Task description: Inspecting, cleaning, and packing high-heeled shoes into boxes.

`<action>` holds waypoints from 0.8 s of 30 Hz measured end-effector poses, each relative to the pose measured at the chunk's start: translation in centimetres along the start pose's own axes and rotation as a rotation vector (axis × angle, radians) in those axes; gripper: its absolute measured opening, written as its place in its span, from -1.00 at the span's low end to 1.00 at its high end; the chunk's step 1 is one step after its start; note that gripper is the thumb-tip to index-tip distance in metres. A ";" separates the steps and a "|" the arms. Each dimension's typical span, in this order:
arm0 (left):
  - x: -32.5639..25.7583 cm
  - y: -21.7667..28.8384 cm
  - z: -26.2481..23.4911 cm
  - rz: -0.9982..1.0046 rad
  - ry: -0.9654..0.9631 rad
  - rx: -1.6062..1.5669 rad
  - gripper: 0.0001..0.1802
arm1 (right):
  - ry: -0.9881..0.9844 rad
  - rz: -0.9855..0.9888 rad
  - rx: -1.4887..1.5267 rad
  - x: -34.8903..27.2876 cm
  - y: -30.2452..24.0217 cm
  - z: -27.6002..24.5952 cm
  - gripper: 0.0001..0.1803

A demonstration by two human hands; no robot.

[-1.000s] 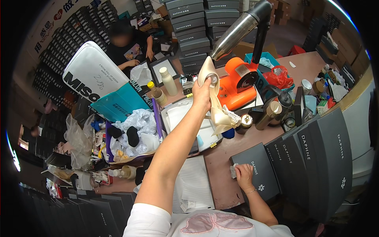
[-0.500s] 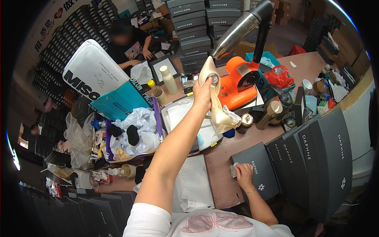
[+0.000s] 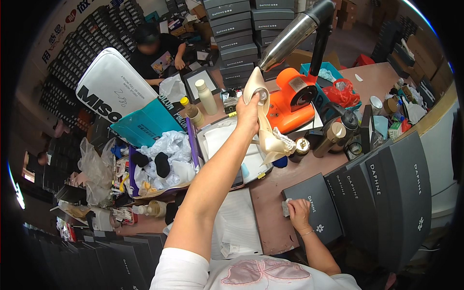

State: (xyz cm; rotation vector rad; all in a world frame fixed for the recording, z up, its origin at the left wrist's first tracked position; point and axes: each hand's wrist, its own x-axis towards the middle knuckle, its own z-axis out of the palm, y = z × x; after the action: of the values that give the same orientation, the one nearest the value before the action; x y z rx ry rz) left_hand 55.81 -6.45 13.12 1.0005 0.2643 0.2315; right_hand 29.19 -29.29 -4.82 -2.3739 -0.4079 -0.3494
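My left hand [image 3: 248,116] grips a cream pointed-toe shoe [image 3: 254,86] with a fabric bow and a sparkly strap at its lower end. Its toe points up, right at the mouth of a metal tube [image 3: 289,44] belonging to an orange blower machine [image 3: 285,121]. Whether toe and tube touch, I cannot tell. Lower right, my right hand [image 3: 299,213] rests on a flat dark grey shoe box [image 3: 316,193], fingers closed around a small crumpled whitish wad [image 3: 285,208].
An open box of crumpled white tissue [image 3: 169,145] with black pieces stands left of my arm. Bottles [image 3: 207,99] and a dark jug [image 3: 349,121] stand on the table. Grey shoe boxes [image 3: 398,188] line the right side. Across the table a person [image 3: 162,55] sits.
My hands and the shoe stay nearly still, the shoe's lower end shifting very slightly. The person across the table has raised their head and shifted their arms.
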 end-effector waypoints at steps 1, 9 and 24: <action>0.0 0.0 0.0 -0.001 -0.001 0.001 -0.67 | -0.001 0.001 -0.001 0.0 0.0 0.0 -0.89; -0.8 -0.2 -3.4 -0.099 -0.210 -0.034 -0.64 | 0.008 -0.009 0.006 -0.1 -0.2 0.1 -0.91; -22.5 5.9 -19.8 -0.185 -0.226 -0.202 -0.54 | -0.067 0.068 0.411 4.0 -7.8 -0.9 -0.94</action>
State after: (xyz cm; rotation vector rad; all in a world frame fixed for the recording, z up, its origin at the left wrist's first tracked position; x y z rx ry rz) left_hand 27.76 5.40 10.54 0.7885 0.1228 -0.0236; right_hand 29.72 -23.59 1.81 -1.9943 -0.3877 -0.1378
